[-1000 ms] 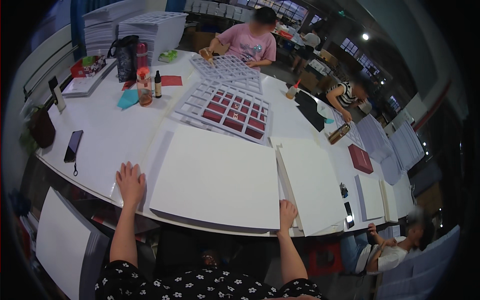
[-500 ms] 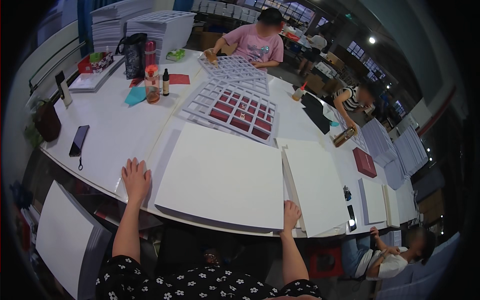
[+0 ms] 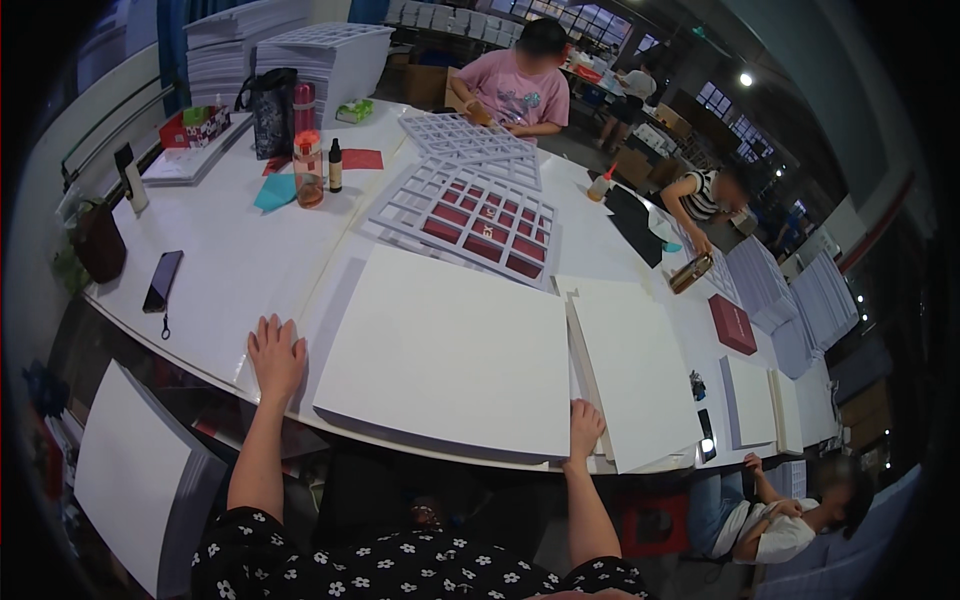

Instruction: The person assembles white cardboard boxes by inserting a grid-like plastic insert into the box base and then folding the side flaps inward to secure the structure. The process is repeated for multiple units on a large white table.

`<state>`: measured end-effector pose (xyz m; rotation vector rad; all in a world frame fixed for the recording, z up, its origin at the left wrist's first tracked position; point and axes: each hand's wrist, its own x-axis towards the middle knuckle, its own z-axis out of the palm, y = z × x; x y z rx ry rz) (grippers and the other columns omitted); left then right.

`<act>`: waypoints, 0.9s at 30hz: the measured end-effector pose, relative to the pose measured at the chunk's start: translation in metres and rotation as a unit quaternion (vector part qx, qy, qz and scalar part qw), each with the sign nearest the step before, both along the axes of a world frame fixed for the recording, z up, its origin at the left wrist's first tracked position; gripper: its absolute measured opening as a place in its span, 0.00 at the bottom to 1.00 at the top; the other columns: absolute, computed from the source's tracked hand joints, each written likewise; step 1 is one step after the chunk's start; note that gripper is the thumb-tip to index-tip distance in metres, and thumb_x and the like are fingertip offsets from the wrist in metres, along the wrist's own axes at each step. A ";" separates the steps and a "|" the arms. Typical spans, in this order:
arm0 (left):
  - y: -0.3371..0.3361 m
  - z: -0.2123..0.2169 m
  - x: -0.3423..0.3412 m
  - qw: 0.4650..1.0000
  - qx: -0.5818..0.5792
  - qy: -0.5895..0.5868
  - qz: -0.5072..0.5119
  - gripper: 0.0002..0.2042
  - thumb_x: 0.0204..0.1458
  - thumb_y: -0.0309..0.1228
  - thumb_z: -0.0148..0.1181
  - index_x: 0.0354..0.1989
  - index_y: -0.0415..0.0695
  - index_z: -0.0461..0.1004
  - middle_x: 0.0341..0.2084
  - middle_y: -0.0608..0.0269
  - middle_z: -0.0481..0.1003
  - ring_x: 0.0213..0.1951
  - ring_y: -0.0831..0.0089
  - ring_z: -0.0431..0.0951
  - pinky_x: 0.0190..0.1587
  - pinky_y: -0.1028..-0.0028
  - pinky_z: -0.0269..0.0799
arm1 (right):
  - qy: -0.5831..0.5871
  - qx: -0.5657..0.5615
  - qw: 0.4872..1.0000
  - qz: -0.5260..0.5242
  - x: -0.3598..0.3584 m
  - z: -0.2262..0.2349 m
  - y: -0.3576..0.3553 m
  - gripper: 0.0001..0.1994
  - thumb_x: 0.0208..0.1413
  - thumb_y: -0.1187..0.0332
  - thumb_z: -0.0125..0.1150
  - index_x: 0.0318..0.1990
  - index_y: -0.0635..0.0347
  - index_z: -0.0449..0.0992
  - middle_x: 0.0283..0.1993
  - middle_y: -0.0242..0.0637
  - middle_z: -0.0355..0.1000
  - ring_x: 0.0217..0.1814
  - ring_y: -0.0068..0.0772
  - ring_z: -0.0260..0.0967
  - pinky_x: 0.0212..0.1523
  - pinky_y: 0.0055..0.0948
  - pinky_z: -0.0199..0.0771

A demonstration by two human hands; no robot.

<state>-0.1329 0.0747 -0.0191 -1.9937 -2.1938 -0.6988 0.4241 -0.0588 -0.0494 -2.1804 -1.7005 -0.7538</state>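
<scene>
One big white board [image 3: 450, 350] is lying on the surface [image 3: 220, 285]. Left of it, the left hand [image 3: 278, 360] is resting flat, fingers a little spread. The right hand [image 3: 587, 430] is curling by the board's near right corner; I cannot tell if it is holding on.

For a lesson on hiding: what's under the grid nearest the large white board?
Under the white grid, a dark red surface shows through openings; the rest is covered.

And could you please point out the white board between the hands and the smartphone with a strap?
White board [image 3: 453, 352]: head view, middle of its top face.
Smartphone [image 3: 163, 282]: head view, middle of its dark face.
</scene>
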 end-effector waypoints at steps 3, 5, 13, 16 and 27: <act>-0.001 0.000 -0.001 1.000 -0.001 0.002 0.001 0.22 0.57 0.38 0.58 0.58 0.43 0.70 0.64 0.46 0.64 0.70 0.47 0.55 0.70 0.45 0.44 | 0.005 -0.001 1.000 0.003 -0.003 0.002 0.000 0.10 0.59 0.64 0.53 0.46 0.54 0.73 0.48 0.33 0.73 0.50 0.37 0.69 0.52 0.40 0.62; -0.001 0.001 0.000 1.000 -0.001 0.003 0.001 0.22 0.57 0.38 0.58 0.58 0.43 0.70 0.64 0.46 0.64 0.70 0.47 0.55 0.70 0.44 0.44 | 0.008 -0.002 1.000 0.004 -0.003 0.003 -0.001 0.10 0.59 0.65 0.53 0.46 0.54 0.73 0.48 0.33 0.73 0.50 0.37 0.69 0.52 0.39 0.62; -0.002 0.003 -0.001 1.000 0.005 0.006 0.001 0.21 0.57 0.38 0.58 0.58 0.43 0.71 0.64 0.47 0.65 0.70 0.47 0.56 0.70 0.45 0.45 | 0.000 0.016 1.000 0.006 -0.007 0.005 -0.001 0.06 0.59 0.66 0.57 0.42 0.53 0.73 0.47 0.31 0.73 0.48 0.36 0.70 0.53 0.39 0.65; -0.003 0.003 -0.001 1.000 0.013 -0.004 -0.001 0.21 0.57 0.37 0.58 0.57 0.42 0.71 0.64 0.46 0.65 0.70 0.47 0.55 0.70 0.45 0.44 | 0.004 0.002 1.000 -0.004 -0.004 0.000 0.000 0.08 0.58 0.66 0.57 0.44 0.53 0.74 0.48 0.31 0.74 0.51 0.37 0.70 0.53 0.39 0.64; -0.004 0.000 -0.004 1.000 0.002 0.007 0.010 0.22 0.58 0.39 0.57 0.59 0.42 0.70 0.65 0.47 0.63 0.71 0.48 0.53 0.71 0.45 0.43 | 0.408 0.226 0.876 0.124 -0.017 0.094 0.037 0.13 0.66 0.72 0.52 0.56 0.67 0.71 0.52 0.40 0.72 0.57 0.35 0.68 0.59 0.32 0.65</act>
